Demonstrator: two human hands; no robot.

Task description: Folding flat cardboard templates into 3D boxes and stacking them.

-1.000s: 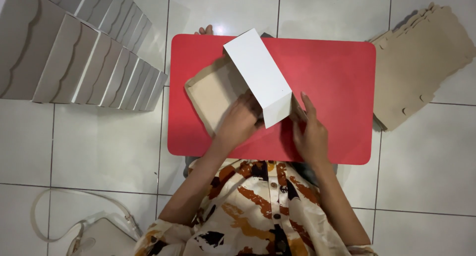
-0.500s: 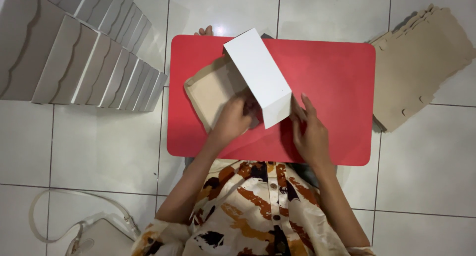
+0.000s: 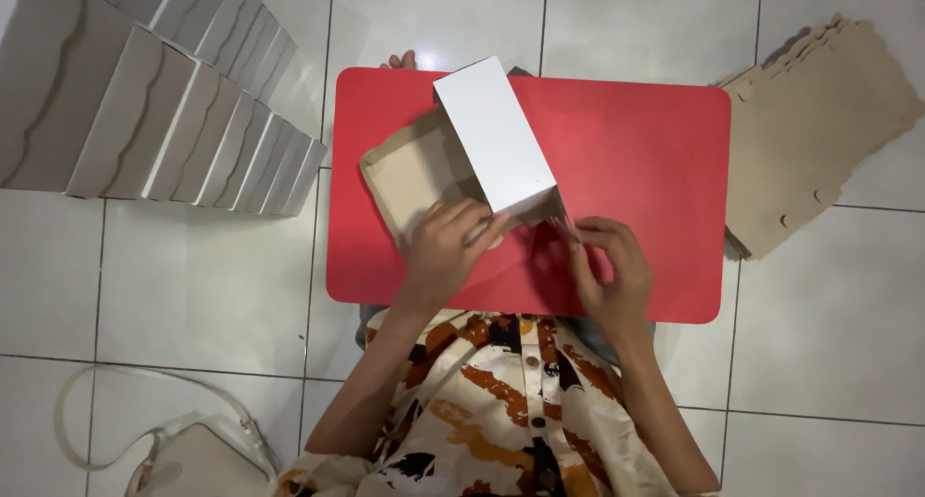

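White tiled floor [image 3: 193,285] is seen from above; a row of folded boxes [image 3: 164,102] is lined up at upper left, a stack of flat cardboard blanks [image 3: 829,131] at right. A red desk [image 3: 636,160] is set at centre. On it a half-folded cardboard box [image 3: 424,170] is lying, white flap [image 3: 496,136] raised. Left hand [image 3: 443,251] is pressed on the box's near edge, grip curled over it. Right hand [image 3: 607,266] is just beside the flap's corner, fingertips pinched together. A pale handbag [image 3: 202,458] is seen at lower left.
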